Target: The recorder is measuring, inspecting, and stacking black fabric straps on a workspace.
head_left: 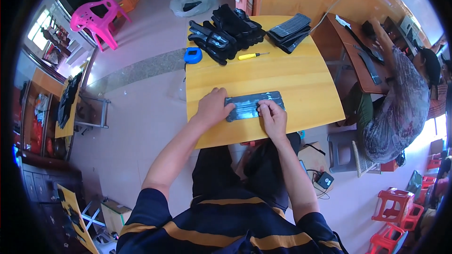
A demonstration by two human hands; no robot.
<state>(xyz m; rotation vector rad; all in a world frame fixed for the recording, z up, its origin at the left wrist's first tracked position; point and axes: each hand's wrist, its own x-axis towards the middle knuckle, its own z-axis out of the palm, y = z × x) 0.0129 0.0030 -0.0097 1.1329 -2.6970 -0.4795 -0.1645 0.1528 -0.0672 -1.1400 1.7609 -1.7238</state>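
Observation:
A flat, dark rectangular piece (pixel 246 108) with a glossy, ribbed-looking surface lies on the yellow table (pixel 306 80) in front of me. I cannot make out its exact kind. At its left end, my left hand (pixel 213 106) holds the edge, thumb on top. My right hand (pixel 274 118) has its thumb and forefinger pinched together on the piece's right half. Beyond them a yellow-handled screwdriver (pixel 249 56) rests near a blue tape measure (pixel 193 55). Bundled black strap-like pieces (pixel 216 42) and a stack of flat dark pieces (pixel 292 30) sit along the table's far side.
To the right, another person (pixel 400 99) sits at a brown table (pixel 346 37). A pink chair (pixel 101 16) and a plastic bag (pixel 193 3) are on the floor at far left. Red stools (pixel 393 207) stand lower right, and a black adapter (pixel 325 179) with cables lies nearer.

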